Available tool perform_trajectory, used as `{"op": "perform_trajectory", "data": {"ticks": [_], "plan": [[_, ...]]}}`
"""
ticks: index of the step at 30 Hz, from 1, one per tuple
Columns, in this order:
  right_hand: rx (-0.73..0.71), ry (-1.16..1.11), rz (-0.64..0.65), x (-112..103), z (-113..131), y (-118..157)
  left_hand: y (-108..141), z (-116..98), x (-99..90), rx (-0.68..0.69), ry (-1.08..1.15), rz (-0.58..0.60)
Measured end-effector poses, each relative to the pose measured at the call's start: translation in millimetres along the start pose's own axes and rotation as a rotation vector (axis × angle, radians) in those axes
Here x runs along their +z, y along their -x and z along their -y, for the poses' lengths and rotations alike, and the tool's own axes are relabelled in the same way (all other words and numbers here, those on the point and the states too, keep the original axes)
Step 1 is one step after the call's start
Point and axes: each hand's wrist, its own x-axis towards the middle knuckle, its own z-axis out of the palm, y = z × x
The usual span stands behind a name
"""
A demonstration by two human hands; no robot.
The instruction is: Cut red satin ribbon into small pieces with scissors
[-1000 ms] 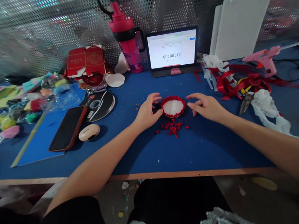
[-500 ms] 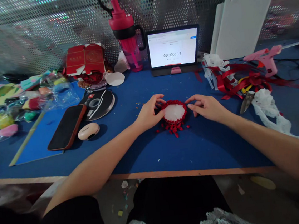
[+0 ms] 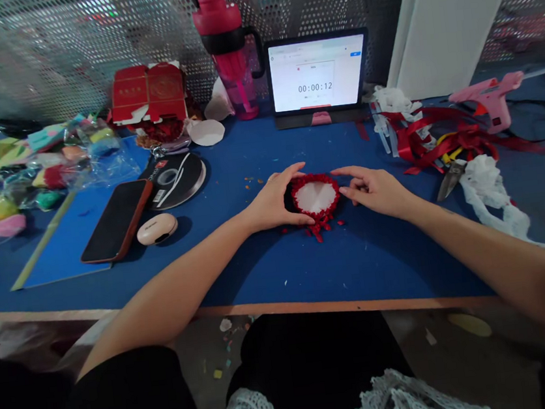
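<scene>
A round white disc (image 3: 317, 197) with a rim of small red pieces lies on the blue table, loose red bits (image 3: 318, 233) at its near edge. My left hand (image 3: 275, 203) curves around its left side, thumb at the front and fingers at the back, gripping the rim. At the right edge is my right hand (image 3: 372, 192), index finger and thumb stretched toward the rim, the other fingers curled. Nothing shows between that finger and thumb; whether their tips touch the rim I cannot tell.
Behind stand a tablet (image 3: 318, 74) and a pink bottle (image 3: 233, 58). Rightward are red ribbon (image 3: 413, 139), scissors (image 3: 451, 179), white lace (image 3: 491, 196) and a pink glue gun (image 3: 491, 97). A phone (image 3: 117, 221), earbud case (image 3: 157, 229) and ribbon spool (image 3: 178, 179) lie left.
My left thumb has moved right along the disc's near edge, and its fingers reach further over the back. My right index finger has straightened toward the rim. The view tilted slightly down.
</scene>
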Motion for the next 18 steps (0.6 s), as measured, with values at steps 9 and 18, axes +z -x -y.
{"op": "perform_trajectory", "data": {"ticks": [9, 18], "plan": [[-0.009, 0.042, 0.01, -1, 3, 0, 0, 6, 2.0, -0.021, 0.004, -0.034], [-0.187, -0.209, -0.665, -26, 24, 20, 0, 2, 1.3, -0.019, -0.037, -0.033]]}}
